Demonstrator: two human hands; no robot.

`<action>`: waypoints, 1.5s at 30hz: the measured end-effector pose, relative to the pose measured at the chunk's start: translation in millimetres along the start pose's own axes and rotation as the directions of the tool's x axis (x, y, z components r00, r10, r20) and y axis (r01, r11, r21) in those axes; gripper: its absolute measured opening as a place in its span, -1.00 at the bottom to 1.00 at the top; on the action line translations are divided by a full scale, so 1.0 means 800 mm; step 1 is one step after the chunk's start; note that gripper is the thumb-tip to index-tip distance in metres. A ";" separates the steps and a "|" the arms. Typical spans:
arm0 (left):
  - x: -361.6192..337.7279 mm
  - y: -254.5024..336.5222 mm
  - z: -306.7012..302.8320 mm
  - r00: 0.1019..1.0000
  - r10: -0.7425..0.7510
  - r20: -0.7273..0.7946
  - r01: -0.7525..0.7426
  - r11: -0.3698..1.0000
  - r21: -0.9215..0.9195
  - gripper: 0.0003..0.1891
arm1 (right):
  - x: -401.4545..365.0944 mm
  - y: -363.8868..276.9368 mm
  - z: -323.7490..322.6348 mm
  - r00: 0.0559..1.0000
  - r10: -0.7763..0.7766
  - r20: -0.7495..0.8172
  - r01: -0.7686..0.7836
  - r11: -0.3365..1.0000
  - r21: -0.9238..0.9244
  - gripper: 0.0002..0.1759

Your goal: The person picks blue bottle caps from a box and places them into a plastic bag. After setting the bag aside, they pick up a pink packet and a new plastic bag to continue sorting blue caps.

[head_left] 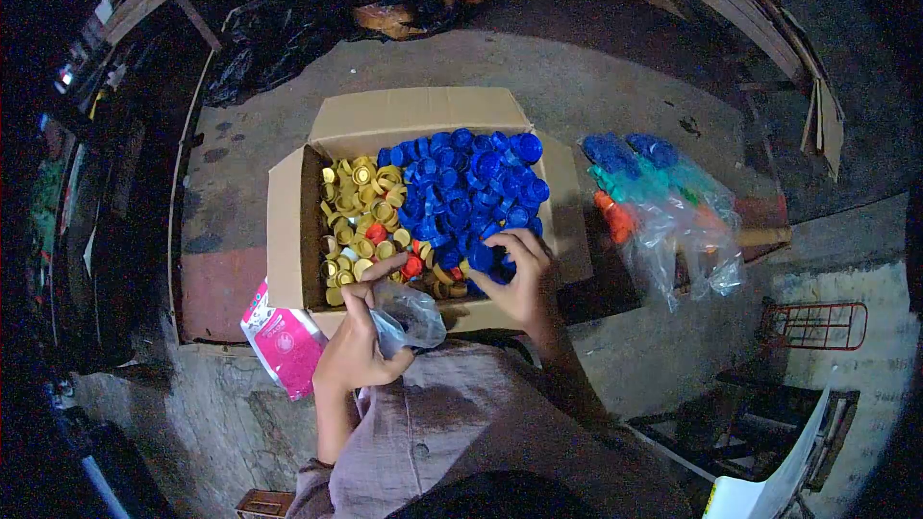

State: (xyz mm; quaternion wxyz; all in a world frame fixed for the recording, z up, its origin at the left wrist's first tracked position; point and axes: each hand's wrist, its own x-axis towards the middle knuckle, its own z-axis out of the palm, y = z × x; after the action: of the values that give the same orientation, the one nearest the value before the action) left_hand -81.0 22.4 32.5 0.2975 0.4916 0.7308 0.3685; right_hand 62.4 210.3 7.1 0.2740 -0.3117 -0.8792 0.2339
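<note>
In front of me stands an open cardboard box (413, 111) filled with plastic bottle caps. Blue caps (461, 178) are heaped on its right side, and yellow caps (356, 197) lie on the left. A few red caps (412, 266) show among the yellow ones near the front. My left hand (358, 341) is closed on a clear plastic bag (413, 315) at the box's front edge. At the front right of the heap, my right hand (521, 279) has its thumb and fingers around a blue cap (482, 257).
Right of the box lie clear plastic bags (673, 221) holding blue, green and orange caps. A pink and white packet (286, 341) sits at the front left. Black plastic sheeting (264, 48) is at the back left. A red metal rack (817, 325) stands at right.
</note>
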 end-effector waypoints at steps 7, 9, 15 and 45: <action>0.003 -0.001 0.005 0.987 0.150 -0.064 -0.150 0.989 -0.002 -0.37 | -0.011 -0.056 0.020 0.835 -0.353 0.423 0.065 0.825 0.561 -0.63; 0.001 -0.001 0.006 0.994 0.095 -0.052 -0.096 0.995 -0.026 -0.35 | -0.010 -0.071 0.019 0.865 -0.334 0.374 0.146 0.881 0.449 -0.67; 0.001 -0.011 0.004 0.980 0.159 -0.123 -0.156 0.987 0.031 -0.33 | 0.009 -0.018 -0.001 0.971 0.104 0.214 -0.164 0.945 0.284 -0.84; 0.010 0.010 -0.013 0.993 0.116 -0.028 -0.118 0.992 -0.041 -0.27 | 0.001 -0.034 0.015 0.988 -0.028 0.153 -0.046 0.887 0.459 -0.81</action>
State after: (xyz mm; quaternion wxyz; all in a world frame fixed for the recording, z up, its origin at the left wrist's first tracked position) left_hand -87.9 29.6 44.1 0.2764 0.5223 0.6964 0.4072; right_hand 43.0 188.5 14.4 0.2699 -0.2226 -0.8158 0.4606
